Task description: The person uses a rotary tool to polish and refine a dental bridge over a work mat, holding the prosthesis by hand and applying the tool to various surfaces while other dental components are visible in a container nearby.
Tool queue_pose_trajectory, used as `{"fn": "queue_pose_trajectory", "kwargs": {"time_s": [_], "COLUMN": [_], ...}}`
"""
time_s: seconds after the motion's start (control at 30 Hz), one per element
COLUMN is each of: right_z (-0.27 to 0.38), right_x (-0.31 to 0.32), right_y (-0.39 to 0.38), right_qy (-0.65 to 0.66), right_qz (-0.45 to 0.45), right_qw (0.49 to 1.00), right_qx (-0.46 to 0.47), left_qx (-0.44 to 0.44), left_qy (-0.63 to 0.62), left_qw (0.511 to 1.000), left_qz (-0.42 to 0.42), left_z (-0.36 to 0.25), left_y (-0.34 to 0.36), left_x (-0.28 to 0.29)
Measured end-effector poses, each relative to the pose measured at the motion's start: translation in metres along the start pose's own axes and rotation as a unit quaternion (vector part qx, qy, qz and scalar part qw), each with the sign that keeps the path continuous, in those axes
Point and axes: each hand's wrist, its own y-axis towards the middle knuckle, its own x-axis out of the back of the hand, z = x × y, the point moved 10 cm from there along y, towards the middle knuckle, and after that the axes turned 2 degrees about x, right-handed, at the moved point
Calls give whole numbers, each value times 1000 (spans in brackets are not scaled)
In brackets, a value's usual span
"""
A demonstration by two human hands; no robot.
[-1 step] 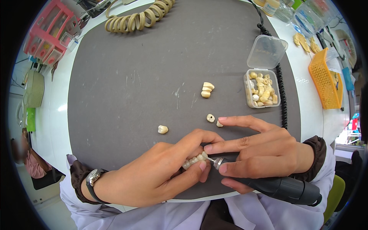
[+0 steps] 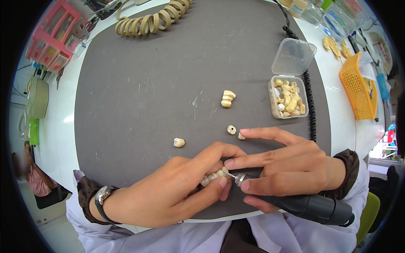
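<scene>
My left hand pinches a dental bridge, a curved row of several joined, tooth-coloured crowns, between thumb and fingers. My right hand is closed around a black dental handpiece with a metal collar. Its thin bur reaches the right end of the bridge; whether it touches cannot be made out. The right forefinger rests by the bridge, while another finger stretches out over a small crown, partly covering it. Close by lies a crown with a dark hole. A single crown sits further left.
A joined crown piece lies mid-mat. Beyond it at right stands an open clear box full of crowns, beside a black coiled cord. A beige coiled hose, pink rack and orange basket line the edges.
</scene>
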Motion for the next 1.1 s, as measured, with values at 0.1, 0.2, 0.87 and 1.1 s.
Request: {"fn": "queue_pose_trajectory", "kwargs": {"time_s": [0.1, 0.2, 0.87, 1.1], "right_z": [1, 2, -1, 1], "right_x": [0, 0, 3, 8], "right_y": [0, -1, 0, 3], "right_qy": [0, -4, 28, 63], "right_qz": [-1, -3, -1, -17], "right_qw": [1000, 1000, 1000, 997], "right_qx": [4, 13, -7, -33], "left_qx": [5, -6, -17, 3], "left_qy": [4, 8, 9, 11], "left_qw": [1000, 1000, 1000, 1000], "left_qz": [10, 13, -7, 6], "left_z": [-1, -2, -1, -2], "left_y": [0, 1, -4, -1], "left_x": [-1, -2, 1, -1]}}
